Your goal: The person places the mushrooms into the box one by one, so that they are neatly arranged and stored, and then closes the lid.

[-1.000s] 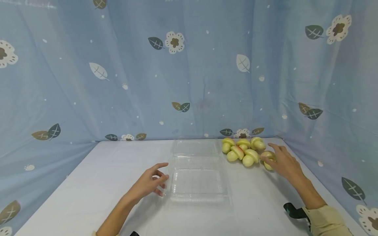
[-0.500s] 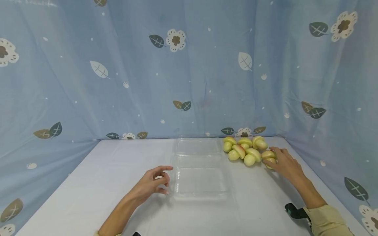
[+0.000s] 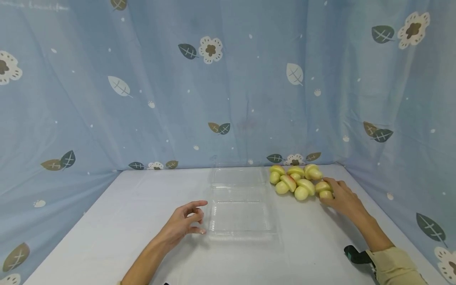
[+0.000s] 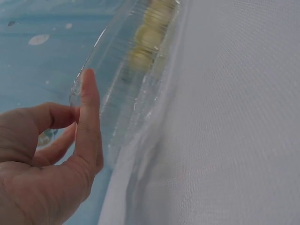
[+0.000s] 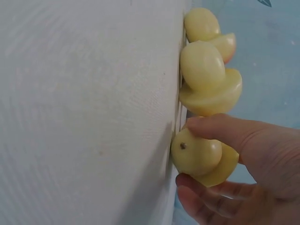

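My right hand pinches a yellow-green mushroom-shaped piece between thumb and fingers, at the right end of a cluster. It stays low by the table, its round stem end facing the right wrist camera. Several similar mushroom-shaped pieces lie to its left in two loose rows, some with reddish tinges. In the middle lies a clear plastic clamshell box with its lid folded back. My left hand is at the box's left side, fingers loosely bent and spread. Whether its fingertips touch the rim I cannot tell.
A white cloth covers the table. Blue patterned curtain hangs behind and on both sides, close to the table's back edge. A black wrist device sits at the right forearm.
The right thumb and fingers have come together on the outermost mushroom-shaped piece. The left hand has shifted slightly right at the box's side. The view has moved a little.
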Action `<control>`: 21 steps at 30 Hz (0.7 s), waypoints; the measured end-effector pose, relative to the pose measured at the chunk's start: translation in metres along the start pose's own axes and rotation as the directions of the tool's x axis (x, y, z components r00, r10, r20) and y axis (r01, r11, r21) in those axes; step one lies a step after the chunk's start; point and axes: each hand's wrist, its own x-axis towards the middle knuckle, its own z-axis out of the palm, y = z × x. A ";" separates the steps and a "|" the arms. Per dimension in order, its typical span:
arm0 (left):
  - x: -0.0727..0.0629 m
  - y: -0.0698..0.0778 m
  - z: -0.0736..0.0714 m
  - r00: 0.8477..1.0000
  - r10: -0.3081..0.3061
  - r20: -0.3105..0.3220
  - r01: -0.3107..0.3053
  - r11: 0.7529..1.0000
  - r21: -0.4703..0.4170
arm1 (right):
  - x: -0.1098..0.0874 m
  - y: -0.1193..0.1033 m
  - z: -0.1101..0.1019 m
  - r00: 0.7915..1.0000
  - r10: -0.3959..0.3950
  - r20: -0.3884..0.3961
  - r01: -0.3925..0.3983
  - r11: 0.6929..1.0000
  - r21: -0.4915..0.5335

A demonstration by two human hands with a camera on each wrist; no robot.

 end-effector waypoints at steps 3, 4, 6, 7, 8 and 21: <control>0.000 0.000 0.000 1.000 0.003 0.002 -0.003 1.000 -0.007 | 0.000 0.000 0.001 1.000 -0.012 -0.002 0.012 1.000 0.009; -0.001 -0.001 0.000 1.000 0.001 0.005 -0.001 1.000 -0.013 | 0.000 0.000 0.001 1.000 -0.017 -0.004 0.017 1.000 0.011; -0.001 -0.001 0.000 1.000 -0.004 0.010 0.004 1.000 -0.023 | 0.000 0.001 0.001 1.000 -0.029 -0.011 0.029 1.000 0.011; -0.002 -0.001 0.000 1.000 -0.005 0.012 0.006 1.000 -0.028 | 0.000 0.001 0.001 0.999 -0.035 -0.016 0.035 0.999 0.009; -0.002 -0.001 0.000 1.000 -0.008 0.015 0.008 0.999 -0.034 | 0.000 0.002 0.001 0.999 -0.041 -0.019 0.041 0.999 0.008; -0.001 -0.002 0.000 1.000 0.018 0.022 -0.017 0.999 -0.036 | 0.002 0.004 0.000 0.996 -0.085 -0.002 0.085 0.996 -0.001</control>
